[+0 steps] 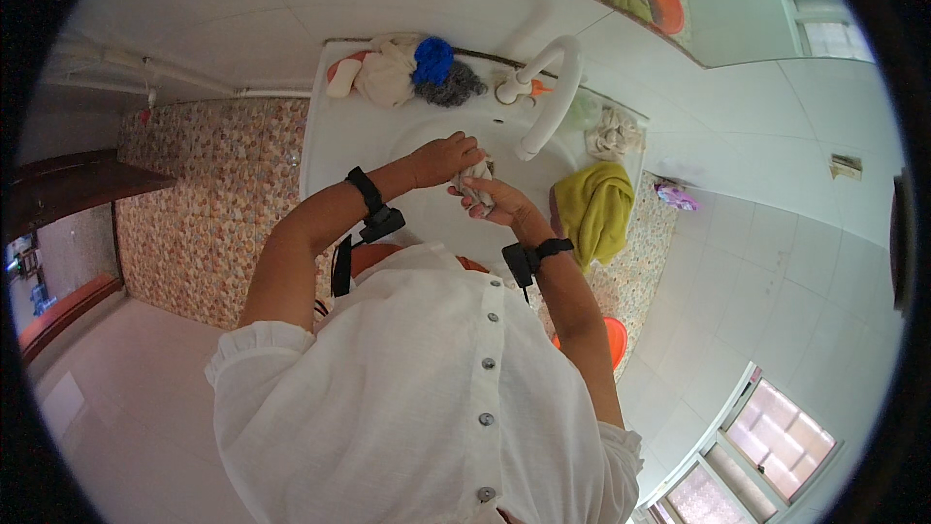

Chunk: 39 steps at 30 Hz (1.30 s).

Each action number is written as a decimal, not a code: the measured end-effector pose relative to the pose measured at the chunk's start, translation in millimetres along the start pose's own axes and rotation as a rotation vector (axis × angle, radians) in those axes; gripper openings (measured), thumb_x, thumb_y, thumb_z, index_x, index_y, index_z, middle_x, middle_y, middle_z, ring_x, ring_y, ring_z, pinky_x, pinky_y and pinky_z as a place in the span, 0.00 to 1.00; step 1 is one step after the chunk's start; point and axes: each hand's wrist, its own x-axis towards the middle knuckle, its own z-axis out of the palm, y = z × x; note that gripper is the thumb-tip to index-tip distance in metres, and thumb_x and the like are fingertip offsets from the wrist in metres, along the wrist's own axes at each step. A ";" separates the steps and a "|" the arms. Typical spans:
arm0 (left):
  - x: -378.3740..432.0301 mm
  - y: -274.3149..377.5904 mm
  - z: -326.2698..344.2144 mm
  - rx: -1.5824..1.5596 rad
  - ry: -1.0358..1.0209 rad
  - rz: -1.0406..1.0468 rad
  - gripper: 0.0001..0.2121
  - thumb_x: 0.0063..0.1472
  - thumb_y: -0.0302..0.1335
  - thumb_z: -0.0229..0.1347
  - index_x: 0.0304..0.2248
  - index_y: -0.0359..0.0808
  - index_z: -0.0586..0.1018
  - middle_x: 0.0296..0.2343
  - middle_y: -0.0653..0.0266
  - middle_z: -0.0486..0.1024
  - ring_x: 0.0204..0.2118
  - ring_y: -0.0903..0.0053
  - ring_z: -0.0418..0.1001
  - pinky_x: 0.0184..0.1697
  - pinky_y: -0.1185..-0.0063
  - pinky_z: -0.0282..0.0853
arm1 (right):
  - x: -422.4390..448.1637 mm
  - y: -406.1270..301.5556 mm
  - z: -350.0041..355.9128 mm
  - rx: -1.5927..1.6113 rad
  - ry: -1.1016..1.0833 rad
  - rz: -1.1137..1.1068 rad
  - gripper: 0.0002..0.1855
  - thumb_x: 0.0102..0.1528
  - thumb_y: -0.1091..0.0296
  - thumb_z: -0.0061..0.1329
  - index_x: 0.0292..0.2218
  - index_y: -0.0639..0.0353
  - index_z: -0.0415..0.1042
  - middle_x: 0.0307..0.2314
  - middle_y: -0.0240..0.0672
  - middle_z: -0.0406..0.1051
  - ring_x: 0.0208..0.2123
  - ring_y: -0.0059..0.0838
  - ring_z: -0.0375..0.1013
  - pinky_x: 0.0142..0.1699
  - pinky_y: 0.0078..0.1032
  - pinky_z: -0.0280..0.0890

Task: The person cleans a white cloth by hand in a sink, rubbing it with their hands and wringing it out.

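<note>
Both of my hands meet over the basin of a white washbasin (436,215), on a crumpled whitish cloth (476,193). My left hand (445,159) is at the cloth's upper left, fingers curled onto it. From the right, my right hand (498,198) grips the same cloth between thumb and fingers. Something small and brownish shows at the cloth's top, too small to name. The white curved faucet (560,95) arches over the basin just right of the hands; whether water runs cannot be told. A green towel (600,211) hangs over the basin's right edge.
Along the back ledge lie a bar of soap (343,78), a cream cloth (388,75), a blue scrubber (433,61) and a dark grey scouring pad (452,85). Another crumpled cloth (614,135) sits at the right corner. An orange basin (615,342) stands on the floor. A mirror hangs above.
</note>
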 end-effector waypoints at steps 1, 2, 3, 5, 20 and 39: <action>0.9 -2.5 0.1 0.076 0.011 0.032 0.17 0.48 0.25 0.50 0.40 0.36 0.66 0.36 0.61 0.64 0.38 0.66 0.65 0.36 0.74 0.69 | 6.0 2.6 -8.4 0.000 -0.001 0.000 0.13 0.51 0.64 0.49 0.36 0.58 0.63 0.25 0.30 0.63 0.22 0.19 0.62 0.22 0.17 0.58; 1.1 -4.1 0.5 0.153 0.023 0.065 0.17 0.49 0.26 0.49 0.41 0.36 0.66 0.33 0.61 0.64 0.36 0.67 0.65 0.33 0.75 0.70 | 13.0 5.8 -16.3 -0.061 0.049 0.000 0.13 0.50 0.65 0.49 0.36 0.58 0.63 0.25 0.30 0.64 0.21 0.18 0.61 0.20 0.17 0.56; 0.5 -3.5 -0.8 0.152 0.020 0.064 0.17 0.49 0.26 0.49 0.41 0.36 0.66 0.33 0.61 0.64 0.36 0.67 0.65 0.33 0.75 0.70 | 17.1 7.4 -17.4 -0.119 0.099 0.002 0.13 0.49 0.66 0.50 0.35 0.58 0.64 0.25 0.30 0.65 0.20 0.17 0.61 0.18 0.17 0.54; -0.4 -2.0 -3.3 0.153 0.003 0.079 0.17 0.49 0.26 0.49 0.41 0.35 0.66 0.33 0.58 0.64 0.33 0.66 0.68 0.30 0.74 0.70 | 23.8 9.8 -20.3 -0.341 0.217 -0.013 0.13 0.48 0.66 0.50 0.34 0.60 0.64 0.24 0.29 0.66 0.19 0.18 0.61 0.19 0.18 0.55; -22.4 8.2 61.5 -0.462 -0.277 -0.513 0.17 0.48 0.29 0.56 0.35 0.30 0.66 0.28 0.46 0.72 0.34 0.56 0.71 0.34 0.67 0.65 | 24.6 39.9 -22.5 -1.778 0.748 -0.366 0.15 0.44 0.61 0.49 0.31 0.64 0.69 0.25 0.47 0.71 0.29 0.47 0.71 0.34 0.37 0.66; -46.7 -11.4 56.8 -0.437 -0.016 -0.390 0.38 0.36 0.26 0.59 0.51 0.41 0.59 0.45 0.50 0.56 0.49 0.59 0.54 0.52 0.68 0.54 | 9.9 25.0 -55.5 -0.719 0.451 -0.055 0.35 0.50 0.42 0.45 0.49 0.61 0.60 0.39 0.37 0.65 0.42 0.30 0.65 0.39 0.31 0.69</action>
